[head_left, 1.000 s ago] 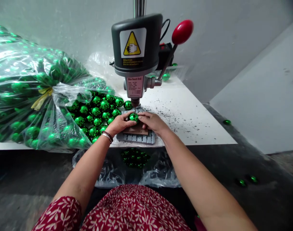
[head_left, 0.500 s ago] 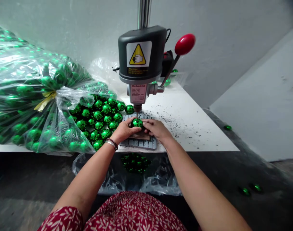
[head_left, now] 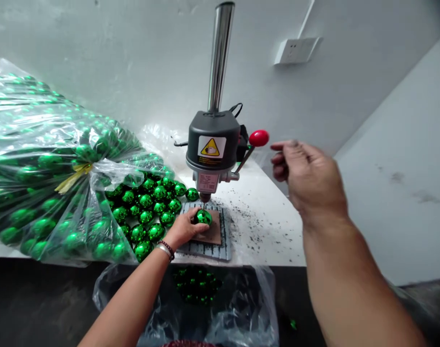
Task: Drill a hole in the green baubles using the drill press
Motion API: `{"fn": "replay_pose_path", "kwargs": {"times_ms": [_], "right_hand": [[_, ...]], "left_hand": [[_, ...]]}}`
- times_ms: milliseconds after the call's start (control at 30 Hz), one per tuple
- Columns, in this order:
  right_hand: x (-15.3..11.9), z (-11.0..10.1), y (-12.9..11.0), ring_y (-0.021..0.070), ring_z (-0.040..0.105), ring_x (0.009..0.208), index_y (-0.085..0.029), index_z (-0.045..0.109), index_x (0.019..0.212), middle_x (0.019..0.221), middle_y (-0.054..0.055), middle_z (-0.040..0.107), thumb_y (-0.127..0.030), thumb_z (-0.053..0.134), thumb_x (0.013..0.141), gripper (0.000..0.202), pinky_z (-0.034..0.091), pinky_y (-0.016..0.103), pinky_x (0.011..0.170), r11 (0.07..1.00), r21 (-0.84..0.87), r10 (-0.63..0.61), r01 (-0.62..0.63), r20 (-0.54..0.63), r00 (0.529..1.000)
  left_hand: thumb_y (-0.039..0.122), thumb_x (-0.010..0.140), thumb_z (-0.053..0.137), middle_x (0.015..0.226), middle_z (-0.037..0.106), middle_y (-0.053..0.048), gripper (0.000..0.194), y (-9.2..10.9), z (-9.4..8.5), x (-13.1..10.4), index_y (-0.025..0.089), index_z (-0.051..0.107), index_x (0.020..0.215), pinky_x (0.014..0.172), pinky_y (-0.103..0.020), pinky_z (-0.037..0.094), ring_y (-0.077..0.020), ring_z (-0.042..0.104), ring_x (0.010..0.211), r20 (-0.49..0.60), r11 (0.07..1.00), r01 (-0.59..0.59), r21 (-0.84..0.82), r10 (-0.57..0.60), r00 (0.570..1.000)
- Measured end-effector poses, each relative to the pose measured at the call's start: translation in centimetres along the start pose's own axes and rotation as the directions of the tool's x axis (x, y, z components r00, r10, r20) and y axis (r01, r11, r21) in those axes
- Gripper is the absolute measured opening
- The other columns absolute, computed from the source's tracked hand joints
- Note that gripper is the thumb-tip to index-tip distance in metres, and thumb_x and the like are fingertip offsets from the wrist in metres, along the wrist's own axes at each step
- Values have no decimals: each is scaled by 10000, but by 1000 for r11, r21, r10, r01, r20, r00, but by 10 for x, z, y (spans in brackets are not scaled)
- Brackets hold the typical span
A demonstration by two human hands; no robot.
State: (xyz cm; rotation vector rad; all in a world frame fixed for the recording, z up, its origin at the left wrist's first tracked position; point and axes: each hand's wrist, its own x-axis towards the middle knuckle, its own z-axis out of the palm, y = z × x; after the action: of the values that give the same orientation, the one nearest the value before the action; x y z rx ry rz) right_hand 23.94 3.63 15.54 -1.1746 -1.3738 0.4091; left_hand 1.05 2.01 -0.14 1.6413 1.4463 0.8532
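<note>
My left hand (head_left: 185, 225) is closed around a shiny green ball (head_left: 204, 218), steadying it on a brown board (head_left: 212, 230) on the drill's slotted grey base (head_left: 224, 241). Above the ball is the chuck of a bench drill (head_left: 213, 144); its bit is close to the ball's top, and whether they touch I cannot tell. My right hand (head_left: 310, 176) is raised to the right of the drill's red lever knob (head_left: 259, 138). Its fingers are partly bent and apart, with nothing held and a gap to the knob.
Loose green balls (head_left: 146, 201) lie left of the drill beside a big tied plastic bag (head_left: 43, 178) of green balls. Dark shavings (head_left: 247, 217) litter the white table (head_left: 274, 217). Below its front edge hangs an open plastic bag (head_left: 238, 308) holding green balls. A wall socket (head_left: 297, 50) is behind.
My right hand has let go of the ball and moved up and right, near the lever knob. My left hand still holds the ball under the drill. The view has tilted upward.
</note>
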Motion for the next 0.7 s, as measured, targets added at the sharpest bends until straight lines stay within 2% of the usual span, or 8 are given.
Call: {"fn": "replay_pose_path", "kwargs": {"times_ms": [100,167,233,300,400,500,600,700], "right_hand": [[8,-1,-34,12,530,690,-189,570,1155,871,46,581,-727,282,815,698,421,142,582,987,-135,-80,85,44,996],[15,5,-47,-8,491,669,-207,527,1190,815,19,561,-774,203,779,772,399,149,626,971,-197,-118,134,89,989],[24,13,-54,-19,451,659,-176,578,1065,707,-1,510,-807,150,739,829,382,170,684,945,-291,-103,149,168,980],[31,22,-60,5,473,712,-126,609,880,644,5,461,-836,117,694,883,376,216,750,890,-437,-29,129,228,973],[36,33,-66,84,540,866,-86,600,748,660,28,471,-846,133,666,896,367,313,832,821,-564,15,93,183,983],[32,39,-70,131,561,943,-85,638,821,764,72,558,-745,117,798,841,362,358,870,776,-628,8,54,96,995],[21,37,-73,107,537,850,-115,648,937,828,84,587,-572,134,923,688,354,327,843,656,-754,31,35,72,997],[4,31,-73,26,331,636,-121,626,899,688,25,486,-537,226,930,578,277,249,727,598,-798,-19,75,79,997]], "left_hand": [[329,680,744,1123,686,-71,635,0,0,0,167,596,1277,950,-320,466,-219,630,1010,-2,1000,2,-14,-2,1000],[339,683,740,1075,697,-64,658,-1,0,0,165,580,1297,935,-324,473,-216,636,972,0,1000,14,2,-14,1000],[353,685,735,1064,695,-58,671,-4,0,1,171,571,1310,935,-331,470,-219,633,963,3,1000,6,19,-6,1000],[373,688,730,1063,691,-56,678,-6,0,2,179,566,1316,936,-339,468,-226,630,970,13,1000,0,27,0,1000],[389,693,726,1061,688,-53,687,-7,0,3,180,558,1325,926,-339,472,-228,628,975,19,999,11,41,-12,1000],[370,699,724,1033,691,-38,677,-4,0,1,176,557,1325,916,-322,479,-211,632,954,17,998,20,60,-21,1000],[363,702,726,1058,695,-40,689,-1,0,0,171,545,1338,927,-316,480,-211,635,979,22,997,36,65,-37,999],[355,704,731,1184,667,-65,719,-1,-1,-1,155,519,1362,990,-308,451,-221,617,1076,15,997,37,70,-38,999]]}}
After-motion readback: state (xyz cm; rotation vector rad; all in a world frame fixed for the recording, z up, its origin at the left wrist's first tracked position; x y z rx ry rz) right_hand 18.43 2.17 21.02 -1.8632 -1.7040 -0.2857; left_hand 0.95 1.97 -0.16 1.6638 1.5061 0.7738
